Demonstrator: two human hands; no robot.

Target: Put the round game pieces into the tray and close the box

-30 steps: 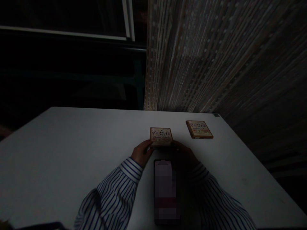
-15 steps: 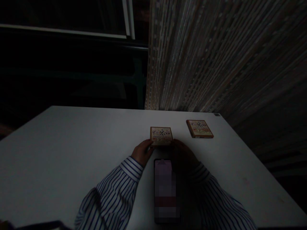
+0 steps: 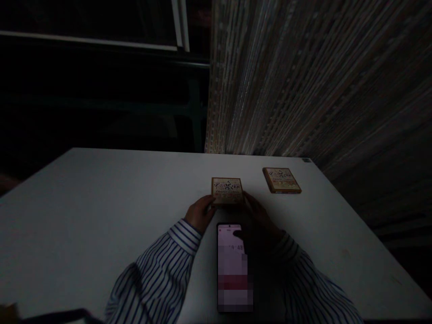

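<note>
A small flat Chinese chess box (image 3: 227, 191) with a printed lid and brown edges sits on the white table, between my hands. My left hand (image 3: 200, 213) pinches its left front corner, thumb on top. At the right front corner the fingers of my right hand (image 3: 261, 218) grip the edge; that hand is in deep shadow, and a dark fingertip shows over the top of the phone. The lit phone (image 3: 231, 265) lies just in front of the box, its screen partly blurred out.
A second, similar box (image 3: 282, 180) lies at the table's back right. The white table (image 3: 101, 202) ends at a string curtain (image 3: 263, 90) behind. A dark, blurred object (image 3: 57, 316) is at the lower left edge. The room is dim.
The right hand's fingers have shifted slightly at the box corner, and a fingertip now shows over the phone. The phone screen looks brighter. The box stays in place.
</note>
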